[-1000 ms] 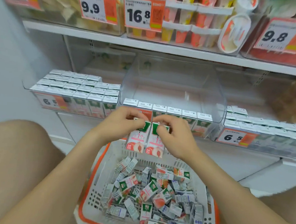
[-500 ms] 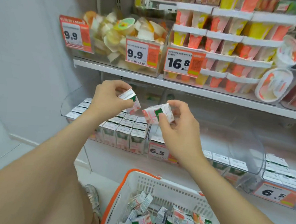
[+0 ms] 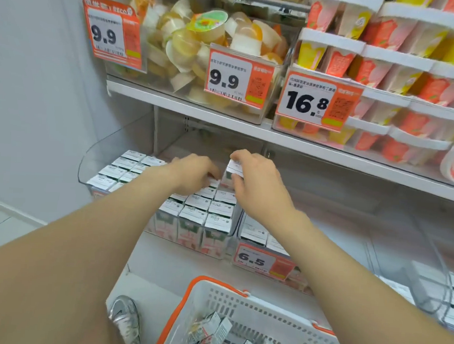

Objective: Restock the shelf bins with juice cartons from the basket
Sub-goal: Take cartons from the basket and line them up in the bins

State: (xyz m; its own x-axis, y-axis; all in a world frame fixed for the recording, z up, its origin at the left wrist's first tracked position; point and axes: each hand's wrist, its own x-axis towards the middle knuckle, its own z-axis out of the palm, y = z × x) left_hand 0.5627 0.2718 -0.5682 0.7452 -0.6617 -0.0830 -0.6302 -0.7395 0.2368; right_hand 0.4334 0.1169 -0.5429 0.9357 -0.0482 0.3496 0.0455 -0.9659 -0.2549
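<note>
Small white, green and pink juice cartons (image 3: 196, 215) stand in tight rows in the clear left shelf bin (image 3: 88, 158). My left hand (image 3: 191, 172) is down at the back rows with its fingers curled over a carton that it mostly hides. Just to its right, my right hand (image 3: 259, 189) pinches another upright carton (image 3: 234, 168) by its top, right above the back right corner of the rows. A white basket with an orange rim (image 3: 213, 285) sits below and holds several loose cartons (image 3: 210, 333).
The middle bin (image 3: 251, 232) with a 6.5 price tag (image 3: 263, 261) adjoins on the right. The shelf board (image 3: 224, 118) just above carries bins of jelly cups (image 3: 201, 45) and pudding cups (image 3: 386, 62). A grey shoe (image 3: 126, 317) stands left of the basket.
Both hands have lifted a carton each from above the basket to the left bin and lowered them onto its back rows. The view has turned left and up.
</note>
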